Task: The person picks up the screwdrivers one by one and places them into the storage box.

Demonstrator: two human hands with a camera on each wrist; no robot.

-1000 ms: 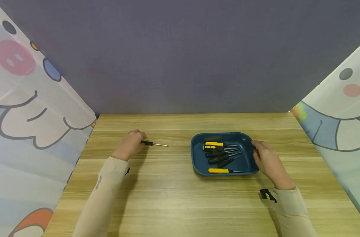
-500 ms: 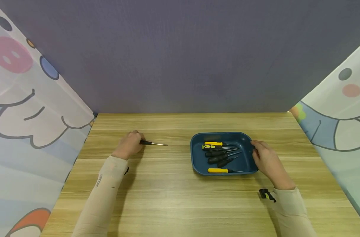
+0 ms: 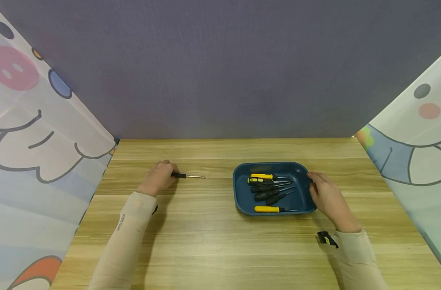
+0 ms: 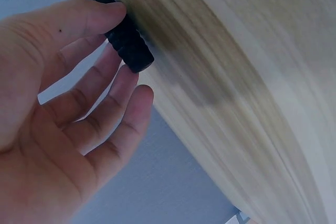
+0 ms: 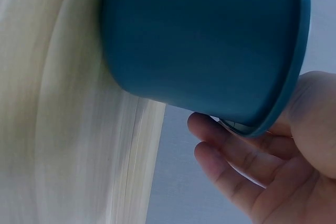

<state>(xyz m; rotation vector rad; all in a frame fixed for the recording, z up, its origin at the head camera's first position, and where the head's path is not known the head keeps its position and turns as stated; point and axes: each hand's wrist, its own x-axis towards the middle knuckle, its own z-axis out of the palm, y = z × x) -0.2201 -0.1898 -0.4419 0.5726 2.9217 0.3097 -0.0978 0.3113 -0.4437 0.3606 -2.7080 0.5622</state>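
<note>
My left hand (image 3: 157, 178) pinches the black handle of a small screwdriver (image 3: 179, 175) between thumb and fingers. Its metal shaft points right, low over the wooden table. In the left wrist view the thumb presses on the ribbed handle (image 4: 131, 45), and the lower fingers stay loosely bent below it. My right hand (image 3: 329, 197) grips the right-hand rim of a blue tray (image 3: 242, 201). From the right wrist, the tray's outer wall (image 5: 199, 40) is seen with fingers around its rim; the thumb is partly hidden. Inside lie several screwdrivers with black or yellow handles.
The tray stands on a light wooden table (image 3: 213, 241), right of the middle. Behind the table rises a grey panel (image 3: 220, 80). Cartoon-printed curtains (image 3: 61, 161) hang at both sides. Bare tabletop lies between the screwdriver's tip and the tray.
</note>
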